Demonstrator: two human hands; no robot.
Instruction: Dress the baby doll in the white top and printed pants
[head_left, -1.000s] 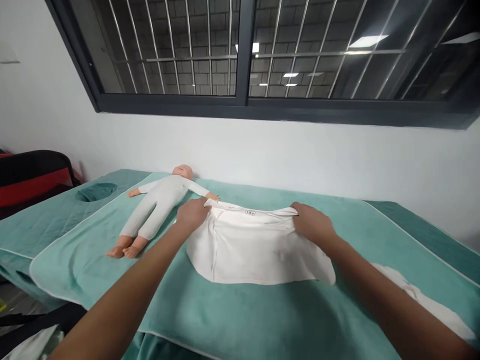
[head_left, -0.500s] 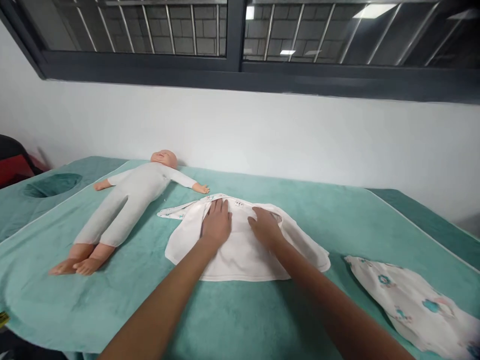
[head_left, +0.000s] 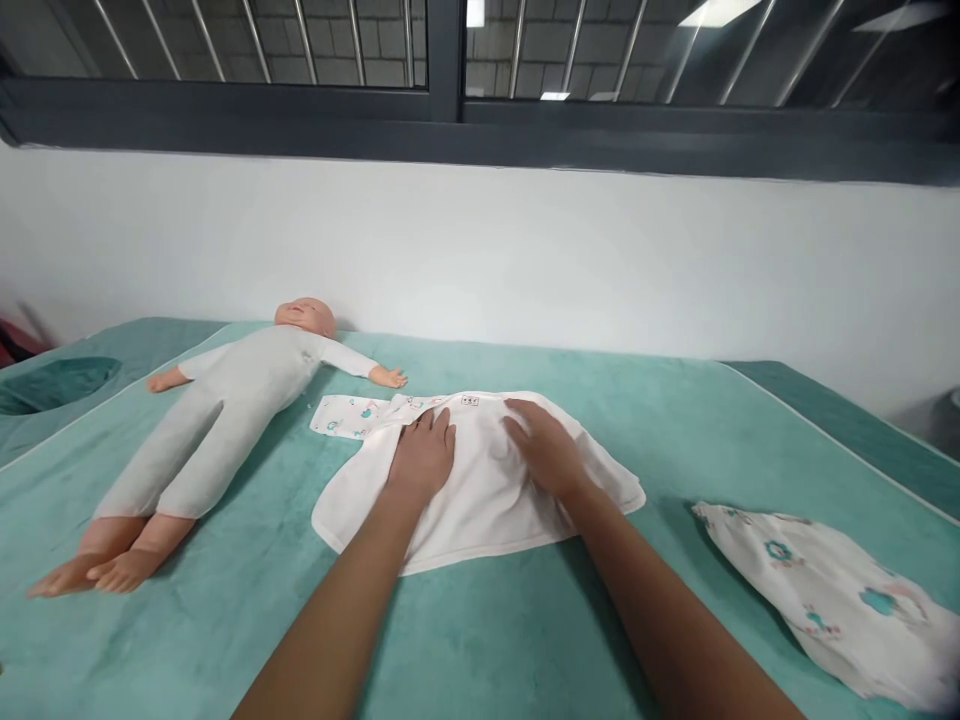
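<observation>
A small white baby shirt point(head_left: 480, 500) lies spread on the green cover, its plain inner side up and a small label near the neck. One printed sleeve point(head_left: 346, 416) sticks out to the left. My left hand point(head_left: 426, 450) rests flat on the shirt's left part, below the neckline, fingers stretched. On the right part of the shirt lies my right hand point(head_left: 544, 445), palm down with thumb and fingers apart. The right sleeve does not show. Left of the shirt a baby doll point(head_left: 240, 385) in a white suit lies on its back, one arm pointing towards the sleeve.
Another white printed garment point(head_left: 832, 600) lies at the right on the green cover point(head_left: 465, 650). Behind the table rises a white wall point(head_left: 525, 260) below a dark window frame point(head_left: 442, 130) with metal bars beyond. A dark green hollow point(head_left: 60, 385) shows at the far left.
The shirt's left sleeve now lies flatter and wider, and its neckline is smoother. My right hand has opened out more on the cloth. The view has shifted slightly right.
</observation>
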